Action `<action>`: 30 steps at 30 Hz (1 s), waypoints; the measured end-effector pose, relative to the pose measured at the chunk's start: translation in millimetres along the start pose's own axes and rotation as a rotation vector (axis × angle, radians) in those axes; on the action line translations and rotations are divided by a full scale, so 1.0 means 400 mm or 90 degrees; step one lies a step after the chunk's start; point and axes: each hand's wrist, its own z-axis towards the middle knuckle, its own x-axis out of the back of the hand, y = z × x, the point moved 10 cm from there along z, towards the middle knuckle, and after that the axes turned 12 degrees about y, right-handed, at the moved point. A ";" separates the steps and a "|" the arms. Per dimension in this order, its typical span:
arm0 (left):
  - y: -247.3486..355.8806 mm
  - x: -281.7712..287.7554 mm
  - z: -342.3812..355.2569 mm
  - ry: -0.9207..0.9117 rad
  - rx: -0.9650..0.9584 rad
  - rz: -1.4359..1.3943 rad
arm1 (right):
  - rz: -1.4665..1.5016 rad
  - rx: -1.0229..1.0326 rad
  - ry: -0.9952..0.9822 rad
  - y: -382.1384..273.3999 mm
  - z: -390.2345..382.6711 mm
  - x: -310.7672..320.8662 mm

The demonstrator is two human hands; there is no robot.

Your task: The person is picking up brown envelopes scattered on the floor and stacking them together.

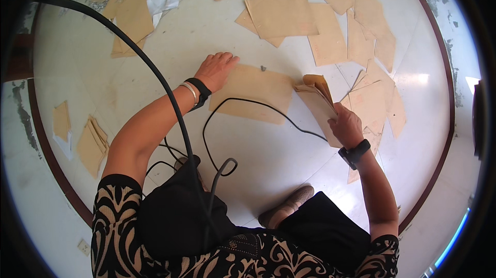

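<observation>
My left hand (217, 71) is at the upper left corner of a flat brown paper envelope (258, 84) on the floor, its fingers slightly curled and apart. My right hand (346, 123) grips a bundle of brown paper envelopes (315, 97) by its lower side, tilted, with the upper flaps fanned out. A thin black cable (266, 107) loops across the flat envelope. A thicker black cable (150, 66) runs down past my left forearm. More loose envelopes (372, 102) lie just right of the bundle.
Scattered brown envelopes (279, 17) cover the far floor (77, 45), with crumpled white material (163, 4) at the upper left. Small piles (90, 146) lie at the left. Walls with dark red skirting (442, 149) curve along both sides. My shoe (287, 205) is below.
</observation>
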 end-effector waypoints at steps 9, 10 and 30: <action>-0.097 -0.016 -0.046 -0.077 0.166 -0.057 | 0.094 -0.067 0.014 0.068 0.013 -0.021; -0.127 -0.011 -0.060 -0.078 0.220 -0.102 | 0.116 -0.081 0.021 0.085 0.016 -0.024; 0.297 -0.056 -0.225 -0.272 0.612 -1.031 | 1.136 -0.524 -0.262 -0.078 -0.046 -0.167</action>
